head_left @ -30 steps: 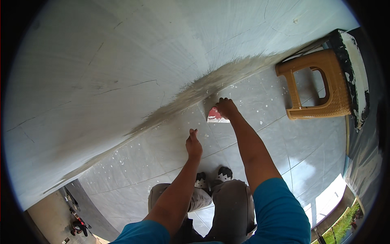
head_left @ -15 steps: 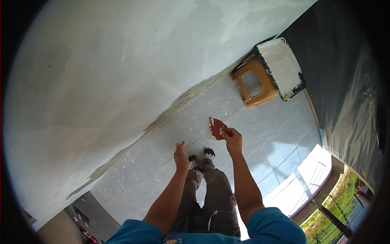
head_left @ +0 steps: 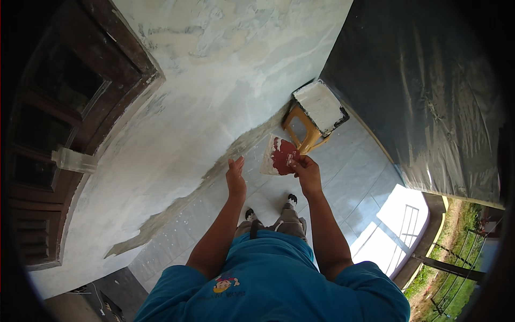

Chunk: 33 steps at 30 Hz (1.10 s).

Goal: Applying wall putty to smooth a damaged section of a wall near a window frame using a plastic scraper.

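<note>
My right hand (head_left: 308, 175) pinches a flat red putty spreader (head_left: 284, 156) by its right edge, thumb on the face. Pale putty coats the spreader's broad left side. In front of my body my left hand (head_left: 236, 179) is raised with its fingers stretched out, holding nothing. Neither hand touches the wall (head_left: 198, 102), which is patchy with whitish and grey filler. Beyond the spreader, a black-rimmed rectangular tray (head_left: 320, 105) smeared with pale putty rests on a tan plastic stool (head_left: 310, 140).
A dark wooden window frame (head_left: 102, 121) with a pale block-like piece (head_left: 75, 160) at its edge is on the left. Dark plastic sheeting (head_left: 424, 96) hangs at the right. Grey tiles (head_left: 348, 172) cover the floor, spotted with white near the wall's base.
The view has tipped upward, bringing the window frame in at the left and showing more of my shirt. The spreader looks higher and nearer. My right hand keeps its hold; my left stays free.
</note>
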{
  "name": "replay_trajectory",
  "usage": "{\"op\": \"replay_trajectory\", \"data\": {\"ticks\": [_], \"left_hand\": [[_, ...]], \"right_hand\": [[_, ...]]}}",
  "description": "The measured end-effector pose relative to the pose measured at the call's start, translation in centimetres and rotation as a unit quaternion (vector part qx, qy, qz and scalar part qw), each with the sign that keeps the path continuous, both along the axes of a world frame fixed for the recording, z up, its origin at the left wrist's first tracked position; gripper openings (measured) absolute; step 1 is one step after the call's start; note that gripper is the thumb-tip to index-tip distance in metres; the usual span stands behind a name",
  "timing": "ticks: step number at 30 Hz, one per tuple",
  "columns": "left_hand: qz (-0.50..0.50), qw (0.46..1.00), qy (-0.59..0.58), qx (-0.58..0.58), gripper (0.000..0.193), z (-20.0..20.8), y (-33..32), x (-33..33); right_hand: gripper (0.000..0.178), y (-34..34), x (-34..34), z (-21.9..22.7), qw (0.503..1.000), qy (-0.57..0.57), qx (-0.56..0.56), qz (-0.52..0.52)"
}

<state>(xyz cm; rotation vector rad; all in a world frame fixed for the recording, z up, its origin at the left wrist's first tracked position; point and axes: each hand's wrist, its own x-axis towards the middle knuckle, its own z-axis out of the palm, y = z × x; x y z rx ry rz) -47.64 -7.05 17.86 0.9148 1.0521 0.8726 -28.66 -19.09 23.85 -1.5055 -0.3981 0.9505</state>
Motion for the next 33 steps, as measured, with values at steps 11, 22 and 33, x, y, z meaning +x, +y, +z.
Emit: {"op": "replay_trajectory", "data": {"ticks": [11,22,33], "left_hand": [[-0.018,0.998,-0.032,0.042,0.08,5.3,-0.5,11.7],[-0.003,0.999,-0.022,0.038,0.08,2.7,-0.3,22.5],[-0.041,0.999,-0.016,0.002,0.079,0.6,8.6,30.6]], "right_hand": [[0.02,-2.1,9.9,3.3,0.998,-0.004,0.048,0.033],[0.027,-0.8,21.6,2.6,0.993,0.104,0.044,-0.016],[0.022,4.1,28.5,1.0,0.989,0.133,0.06,-0.026]]}}
